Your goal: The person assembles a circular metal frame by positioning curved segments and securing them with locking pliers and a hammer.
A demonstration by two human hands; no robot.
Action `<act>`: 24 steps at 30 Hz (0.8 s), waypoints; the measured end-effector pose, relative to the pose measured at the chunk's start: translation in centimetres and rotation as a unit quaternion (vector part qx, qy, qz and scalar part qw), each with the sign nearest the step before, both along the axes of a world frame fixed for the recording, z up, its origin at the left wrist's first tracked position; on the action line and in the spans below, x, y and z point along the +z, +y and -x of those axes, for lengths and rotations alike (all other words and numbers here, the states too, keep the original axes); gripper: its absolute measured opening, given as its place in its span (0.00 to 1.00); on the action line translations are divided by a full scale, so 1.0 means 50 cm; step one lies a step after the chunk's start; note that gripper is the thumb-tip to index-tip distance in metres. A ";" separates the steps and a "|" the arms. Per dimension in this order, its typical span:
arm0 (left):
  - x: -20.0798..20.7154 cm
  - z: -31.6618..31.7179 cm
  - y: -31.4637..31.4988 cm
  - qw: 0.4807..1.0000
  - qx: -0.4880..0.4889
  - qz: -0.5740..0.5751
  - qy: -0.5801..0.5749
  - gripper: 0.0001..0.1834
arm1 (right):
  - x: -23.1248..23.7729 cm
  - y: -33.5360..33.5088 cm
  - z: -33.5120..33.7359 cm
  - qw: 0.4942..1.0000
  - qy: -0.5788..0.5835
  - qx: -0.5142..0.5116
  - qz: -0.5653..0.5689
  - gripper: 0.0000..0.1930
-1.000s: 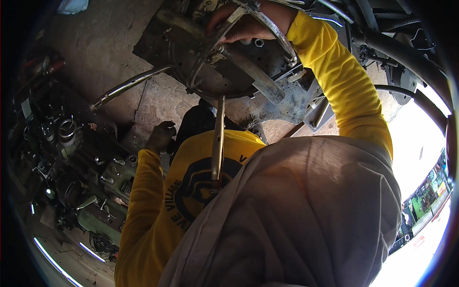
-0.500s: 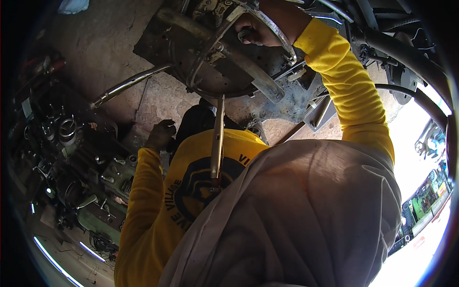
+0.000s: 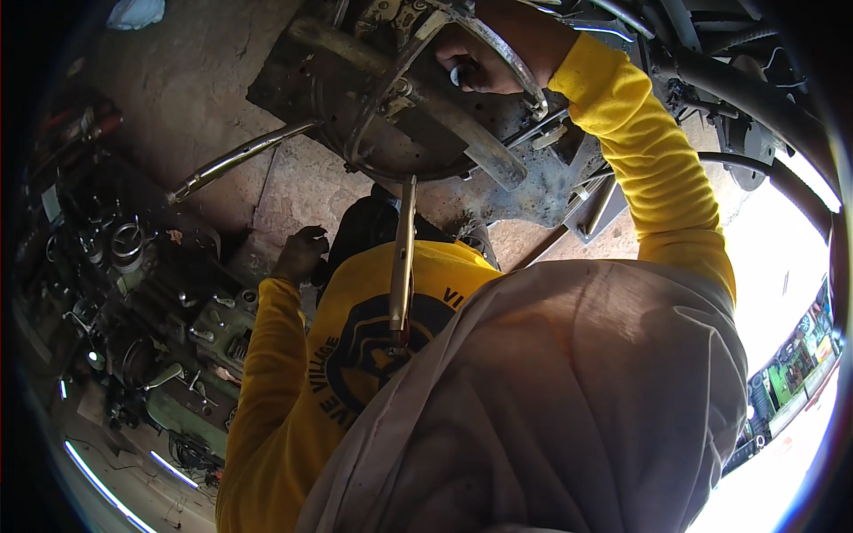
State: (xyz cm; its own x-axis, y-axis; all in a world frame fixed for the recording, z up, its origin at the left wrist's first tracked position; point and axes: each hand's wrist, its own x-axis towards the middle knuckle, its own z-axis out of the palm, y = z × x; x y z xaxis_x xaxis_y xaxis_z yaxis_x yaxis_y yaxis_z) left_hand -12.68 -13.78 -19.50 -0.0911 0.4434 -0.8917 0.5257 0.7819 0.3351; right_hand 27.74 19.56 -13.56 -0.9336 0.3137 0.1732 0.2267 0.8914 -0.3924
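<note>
My right hand point(image 3: 498, 53) reaches to the far side of a curved metal hoop point(image 3: 397, 89). Its fingers are closed round a small piece with a pale round end point(image 3: 457, 75); I cannot make out its kind. The hoop stands over a dark metal plate point(image 3: 293, 84) with holes, and a thick worn pipe point(image 3: 484, 147) lies aslant beneath it. One metal bar point(image 3: 240, 160) sticks out from the assembly to the left, another bar point(image 3: 404, 258) points towards my chest. My left hand point(image 3: 300, 255) hangs loosely beside my dark trouser leg, fingers apart, holding nothing.
Greasy machine parts point(image 3: 129, 244) and a green metal body point(image 3: 182, 417) crowd the left side. Thick dark tubes point(image 3: 729, 84) run along the far right. A beige cloth point(image 3: 551, 391) covers much of the near view. A pale crumpled item point(image 3: 135, 12) lies on the floor far left.
My right hand has turned slightly, and the pale round end of the piece in its fingers now shows. The left hand has hardly moved.
</note>
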 end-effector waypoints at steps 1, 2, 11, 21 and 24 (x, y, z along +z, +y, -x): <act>0.009 -0.011 0.012 1.000 -0.001 0.012 0.011 0.25 | -0.006 0.004 -0.003 1.000 -0.001 -0.002 -0.001 0.12; 0.013 -0.017 0.020 0.999 -0.001 0.024 0.023 0.23 | -0.013 0.008 -0.009 0.999 0.031 0.027 -0.008 0.13; -0.024 0.023 -0.012 0.988 -0.148 -0.029 0.016 0.14 | 0.004 0.009 -0.010 0.894 0.139 -0.032 0.425 0.07; -0.055 0.067 -0.023 0.946 -0.290 -0.149 -0.003 0.31 | 0.032 0.000 0.078 0.912 0.047 0.019 0.408 0.13; -0.009 0.021 0.013 0.998 -0.055 0.020 0.028 0.27 | 0.022 0.000 0.076 0.917 0.044 0.023 0.395 0.14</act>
State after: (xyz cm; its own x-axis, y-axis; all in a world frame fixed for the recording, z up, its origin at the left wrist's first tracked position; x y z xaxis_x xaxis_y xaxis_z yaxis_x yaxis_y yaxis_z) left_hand -13.74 -13.12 -19.94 -0.0943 0.4169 -0.9040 0.6266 0.7305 0.2715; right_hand 23.97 19.57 -12.44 -0.9421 0.3350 -0.0157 0.1324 0.3286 -0.9351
